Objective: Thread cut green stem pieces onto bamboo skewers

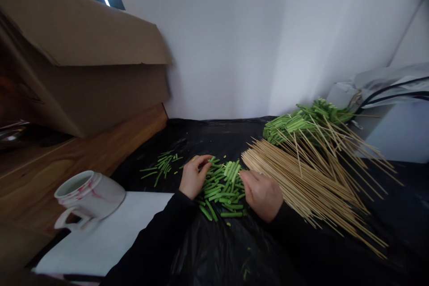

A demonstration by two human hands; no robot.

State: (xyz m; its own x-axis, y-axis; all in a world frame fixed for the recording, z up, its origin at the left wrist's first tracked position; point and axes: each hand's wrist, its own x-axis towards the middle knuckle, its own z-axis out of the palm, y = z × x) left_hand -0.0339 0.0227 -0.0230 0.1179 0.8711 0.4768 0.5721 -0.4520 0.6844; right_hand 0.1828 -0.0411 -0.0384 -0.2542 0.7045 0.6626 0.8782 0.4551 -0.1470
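Observation:
My right hand (263, 191) is closed around a thin bamboo skewer, mostly hidden by the fingers. A row of cut green stalk pieces (232, 170), side by side, sits threaded on that skewer just left of my fingertips. To the left, my left hand (195, 176) has thumb and forefinger pinched at a green stalk piece (212, 159); the fingers partly cover it. Beneath and between both hands lies a loose pile of cut green stalks (217, 194) on black plastic sheeting (204, 250).
Bare bamboo skewers (301, 183) lie fanned out at the right, beside stacked loaded skewers (291, 125). A few thin stalks (163, 165) are scattered at left. A white mug (103, 194) stands on a white sheet (134, 214). Behind are a cardboard box (117, 94) and wall (228, 53).

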